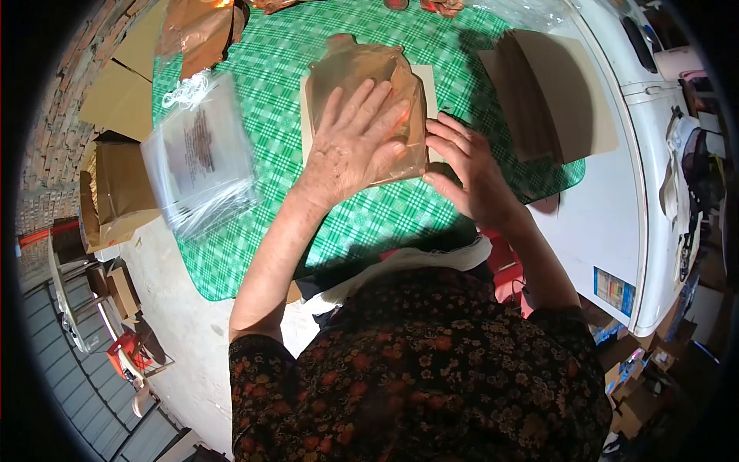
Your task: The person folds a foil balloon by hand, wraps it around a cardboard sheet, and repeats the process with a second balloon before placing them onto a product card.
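Observation:
A folded piece of shiny brown, see-through material (362,65) lies on a pale cardboard sheet (431,81), whose edges show on both sides. My left hand (350,142) rests flat on the brown material, fingers spread. At its right edge is my right hand (473,169), with thumb and fingers apart and fingertips right at the fold. Neither hand grasps anything. Left of them lies a stack of clear plastic bags (200,158) with dark print and a white string bundle (187,91) at its top.
A green checked tablecloth (354,227) covers the table. More brown material (204,31) lies at the far left. Cardboard sheets (581,100) are stacked at the right, beside a white appliance (604,208). An opened cardboard box (127,192) stands left of the table.

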Demonstrator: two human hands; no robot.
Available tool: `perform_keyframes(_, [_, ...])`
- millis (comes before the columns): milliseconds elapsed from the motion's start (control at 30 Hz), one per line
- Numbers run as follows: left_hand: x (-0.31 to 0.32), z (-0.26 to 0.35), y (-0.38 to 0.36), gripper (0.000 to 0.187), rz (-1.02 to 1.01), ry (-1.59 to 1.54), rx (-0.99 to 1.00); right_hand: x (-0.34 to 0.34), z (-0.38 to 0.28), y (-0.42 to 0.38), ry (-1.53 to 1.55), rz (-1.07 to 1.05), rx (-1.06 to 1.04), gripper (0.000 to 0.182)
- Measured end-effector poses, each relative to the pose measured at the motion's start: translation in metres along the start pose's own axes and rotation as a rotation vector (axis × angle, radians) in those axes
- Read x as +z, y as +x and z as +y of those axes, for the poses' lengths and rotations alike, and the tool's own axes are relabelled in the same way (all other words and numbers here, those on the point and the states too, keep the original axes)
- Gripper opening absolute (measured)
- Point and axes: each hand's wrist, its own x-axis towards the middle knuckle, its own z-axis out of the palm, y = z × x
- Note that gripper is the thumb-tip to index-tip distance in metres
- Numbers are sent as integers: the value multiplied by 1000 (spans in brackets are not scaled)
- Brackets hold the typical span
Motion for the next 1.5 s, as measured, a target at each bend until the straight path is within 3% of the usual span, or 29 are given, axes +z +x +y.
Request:
perform_keyframes(333, [3,4,-2,64,-79,52,-5,12,-19,-4,183,146,89,61])
perform_keyframes(667, [6,2,-2,56,-94,14,-24,12,-29,-9,-323,68,-194,39])
perform_keyframes(1033, [6,2,-1,54,-110,62,2,13,-40,-22,-300,-154,-135,66])
perform_keyframes(1333, [3,7,1,56,-140,97,-24,11,-35,-39,-337,-143,-107,64])
perform_keyframes(1500, [5,6,0,56,-132,86,-14,18,-43,-18,-214,-30,-191,71])
